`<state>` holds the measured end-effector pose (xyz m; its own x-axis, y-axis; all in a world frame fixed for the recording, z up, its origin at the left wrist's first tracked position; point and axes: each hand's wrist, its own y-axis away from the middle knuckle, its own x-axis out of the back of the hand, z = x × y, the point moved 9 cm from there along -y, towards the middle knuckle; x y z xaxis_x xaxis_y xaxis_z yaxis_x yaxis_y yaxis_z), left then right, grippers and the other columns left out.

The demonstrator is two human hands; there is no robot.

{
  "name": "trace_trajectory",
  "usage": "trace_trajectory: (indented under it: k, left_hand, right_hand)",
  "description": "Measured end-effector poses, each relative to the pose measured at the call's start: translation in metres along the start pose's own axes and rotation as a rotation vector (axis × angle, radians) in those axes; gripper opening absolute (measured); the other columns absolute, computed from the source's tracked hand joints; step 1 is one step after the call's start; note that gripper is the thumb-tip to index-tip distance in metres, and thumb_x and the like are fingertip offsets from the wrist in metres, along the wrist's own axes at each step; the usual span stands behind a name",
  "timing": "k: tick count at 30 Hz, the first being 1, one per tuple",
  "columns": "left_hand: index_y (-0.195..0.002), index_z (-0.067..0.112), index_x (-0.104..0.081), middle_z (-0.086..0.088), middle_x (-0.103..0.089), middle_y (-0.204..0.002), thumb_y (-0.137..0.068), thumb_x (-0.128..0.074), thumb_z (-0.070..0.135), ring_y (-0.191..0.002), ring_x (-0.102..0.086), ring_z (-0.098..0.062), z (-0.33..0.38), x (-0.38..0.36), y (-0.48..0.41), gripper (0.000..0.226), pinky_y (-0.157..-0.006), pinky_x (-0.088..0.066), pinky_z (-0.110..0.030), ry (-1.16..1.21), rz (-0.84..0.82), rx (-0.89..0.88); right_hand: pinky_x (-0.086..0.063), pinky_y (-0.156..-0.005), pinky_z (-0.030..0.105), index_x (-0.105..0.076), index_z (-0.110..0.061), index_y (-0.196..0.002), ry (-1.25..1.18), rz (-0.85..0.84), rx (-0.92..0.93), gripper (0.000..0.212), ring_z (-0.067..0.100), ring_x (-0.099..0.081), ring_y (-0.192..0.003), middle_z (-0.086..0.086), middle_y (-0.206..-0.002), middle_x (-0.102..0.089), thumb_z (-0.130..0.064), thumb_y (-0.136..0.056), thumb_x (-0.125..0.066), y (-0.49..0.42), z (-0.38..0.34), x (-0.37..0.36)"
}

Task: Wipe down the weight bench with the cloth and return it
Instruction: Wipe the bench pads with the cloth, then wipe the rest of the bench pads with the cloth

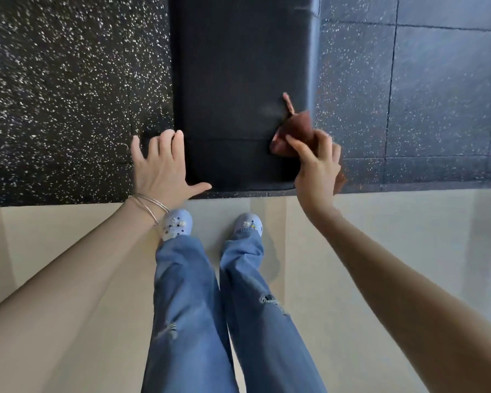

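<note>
The black padded weight bench [238, 80] runs away from me up the middle of the view, its near end just ahead of my feet. My right hand [318, 165] grips a crumpled brown-red cloth [292, 129] at the bench's near right corner, with one cloth corner sticking up over the pad. My left hand [162, 163] is spread, fingers apart, resting on the near left edge of the bench and holding nothing. Bangles circle my left wrist.
Black speckled rubber floor tiles [68, 95] lie on both sides of the bench. A pale smooth floor [394, 251] starts at the tile edge, where I stand in blue jeans and light blue clogs [179, 222].
</note>
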<state>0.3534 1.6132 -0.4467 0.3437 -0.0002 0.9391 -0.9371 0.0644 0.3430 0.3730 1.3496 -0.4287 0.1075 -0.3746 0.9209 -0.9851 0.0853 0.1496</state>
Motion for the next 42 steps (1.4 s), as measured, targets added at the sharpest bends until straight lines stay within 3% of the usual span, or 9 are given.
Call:
trace_trajectory:
  k: [4,8,12,20,26,32,37,42]
  left_hand:
    - [-0.138,-0.002,-0.03,-0.016,-0.042,-0.136,-0.059,-0.072,0.066,-0.112,-0.049,-0.034,0.004,0.002,0.002,0.112,-0.107,-0.021,-0.061,-0.033,-0.059,0.026]
    - [-0.142,0.007,-0.027,-0.01,-0.04,-0.14,-0.071,-0.062,0.065,-0.118,-0.046,-0.029,0.021,0.027,0.003,0.098,-0.108,-0.022,-0.058,-0.125,-0.159,-0.093]
    - [-0.138,0.013,-0.035,-0.008,-0.042,-0.137,-0.079,-0.059,0.054,-0.119,-0.045,-0.029,0.046,0.099,0.011,0.075,-0.105,-0.03,-0.045,-0.12,-0.114,-0.31]
    - [-0.136,0.014,-0.042,-0.01,-0.046,-0.135,-0.083,-0.054,0.053,-0.125,-0.041,-0.029,0.1,0.261,0.048,0.067,-0.109,-0.023,-0.047,-0.198,0.059,-0.634]
    - [-0.13,0.015,-0.051,-0.01,-0.054,-0.129,-0.085,-0.047,0.057,-0.122,-0.045,-0.03,0.159,0.35,0.072,0.062,-0.106,-0.026,-0.049,-0.21,0.258,-0.826]
    - [-0.138,0.019,-0.042,-0.009,-0.046,-0.139,-0.087,-0.041,0.06,-0.13,-0.037,-0.028,0.255,0.382,0.088,0.066,-0.109,-0.024,-0.046,-0.242,0.27,-0.974]
    - [-0.142,0.023,-0.033,-0.006,-0.037,-0.147,-0.088,-0.035,0.062,-0.138,-0.028,-0.026,0.356,0.395,0.105,0.066,-0.114,-0.018,-0.049,-0.292,0.288,-1.068]
    - [-0.143,0.025,-0.03,-0.006,-0.034,-0.148,-0.089,-0.035,0.062,-0.14,-0.024,-0.026,0.462,0.403,0.122,0.065,-0.115,-0.015,-0.05,-0.295,0.294,-1.113]
  right_hand:
    - [-0.041,-0.093,0.046,-0.066,-0.019,-0.118,-0.049,-0.137,0.005,0.058,0.041,-0.043,-0.11,0.016,-0.132,-0.049,0.013,-0.072,-0.055,0.078,-0.007,-0.016]
    - [-0.042,-0.084,0.047,-0.063,-0.029,-0.121,0.048,-0.257,-0.037,0.061,0.039,-0.039,-0.115,0.011,-0.137,-0.044,0.009,-0.074,-0.051,0.068,-0.017,0.007]
    - [-0.038,-0.084,0.046,-0.057,-0.038,-0.124,0.142,-0.24,-0.014,0.058,0.034,-0.037,-0.115,0.007,-0.136,-0.04,0.0,-0.081,-0.052,0.051,-0.051,0.078]
    - [-0.041,-0.085,0.048,-0.047,-0.039,-0.131,0.223,-0.148,-0.051,0.061,0.035,-0.036,-0.114,0.011,-0.131,-0.038,-0.012,-0.079,-0.064,0.068,-0.076,0.239]
    - [-0.04,-0.087,0.049,-0.048,-0.036,-0.131,0.262,0.022,-0.204,0.048,0.035,-0.037,-0.115,0.012,-0.13,-0.04,-0.011,-0.091,-0.051,0.104,-0.039,0.351]
    - [-0.042,-0.092,0.047,-0.049,-0.033,-0.132,0.277,0.084,-0.35,0.043,0.033,-0.037,-0.116,0.012,-0.133,-0.04,-0.014,-0.094,-0.05,0.151,0.016,0.418]
    - [-0.043,-0.084,0.04,-0.05,-0.032,-0.132,0.292,0.127,-0.44,0.043,0.032,-0.04,-0.114,0.011,-0.131,-0.042,-0.011,-0.094,-0.049,0.183,0.075,0.465]
    - [-0.045,-0.085,0.042,-0.049,-0.035,-0.132,0.32,0.146,-0.488,0.047,0.032,-0.041,-0.114,0.01,-0.131,-0.043,-0.01,-0.093,-0.05,0.208,0.155,0.514]
